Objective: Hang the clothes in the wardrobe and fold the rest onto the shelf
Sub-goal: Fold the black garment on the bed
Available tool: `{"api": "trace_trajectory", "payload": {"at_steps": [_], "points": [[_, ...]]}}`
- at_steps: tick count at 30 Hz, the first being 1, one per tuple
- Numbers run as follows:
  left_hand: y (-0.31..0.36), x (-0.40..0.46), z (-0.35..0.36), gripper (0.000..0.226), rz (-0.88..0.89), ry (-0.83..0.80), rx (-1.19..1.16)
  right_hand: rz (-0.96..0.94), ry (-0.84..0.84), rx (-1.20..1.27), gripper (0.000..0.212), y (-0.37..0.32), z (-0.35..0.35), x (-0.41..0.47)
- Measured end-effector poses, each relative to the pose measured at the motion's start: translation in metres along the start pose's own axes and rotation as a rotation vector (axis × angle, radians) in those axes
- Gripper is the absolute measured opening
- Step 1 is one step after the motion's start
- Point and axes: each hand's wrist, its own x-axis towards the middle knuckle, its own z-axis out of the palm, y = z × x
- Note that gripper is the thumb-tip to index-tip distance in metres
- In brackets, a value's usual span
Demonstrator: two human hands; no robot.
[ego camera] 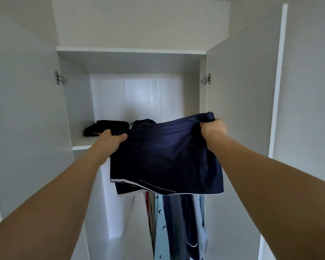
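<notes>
- The folded navy garment [165, 158] is satin-like and shiny, with thin white piping along its lower edges; it hangs in layers, held up in the air in front of the wardrobe shelf [83, 144].
- The left hand [109, 140] grips the garment's upper left corner, thumb on the near face, fingers curled behind the cloth.
- The right hand [213, 128] clenches the bunched upper right corner, a little higher than the left hand.
- Both arms reach forward and up, nearly straight.
- On the shelf lies a black folded item [105, 127], with another dark piece [144, 122] just beside it.
- Below, hung clothes [176, 228] show: dark blue, grey, and light blue with small dark prints.
- Both white wardrobe doors [24, 109] stand open.
</notes>
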Motion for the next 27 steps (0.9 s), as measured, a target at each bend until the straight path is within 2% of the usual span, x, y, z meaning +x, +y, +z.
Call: {"api": "trace_trajectory", "payload": {"at_steps": [2,5,9,17,21,27], "points": [[-0.001,0.033,0.005,0.039,-0.028,0.051,-0.003,-0.009,-0.039,0.027,0.031,-0.002,0.024,0.037],[-0.002,0.085,0.013,0.035,-0.077,0.099,-0.004,-0.037,-0.064,0.025,0.032,-0.013,0.062,0.095],[-0.004,0.148,0.025,0.041,-0.117,0.159,-0.034,-0.074,-0.071,-0.031,0.034,-0.027,0.113,0.163],[-0.014,0.265,0.048,0.026,-0.177,0.189,-0.155,-0.042,-0.064,-0.132,0.041,-0.041,0.224,0.271],[-0.031,0.333,0.057,0.024,-0.221,0.145,-0.245,-0.093,-0.017,-0.14,0.042,-0.063,0.288,0.328],[-0.056,0.431,0.073,0.019,-0.281,-0.005,-0.362,-0.238,0.03,-0.312,0.038,-0.099,0.377,0.409]]}}
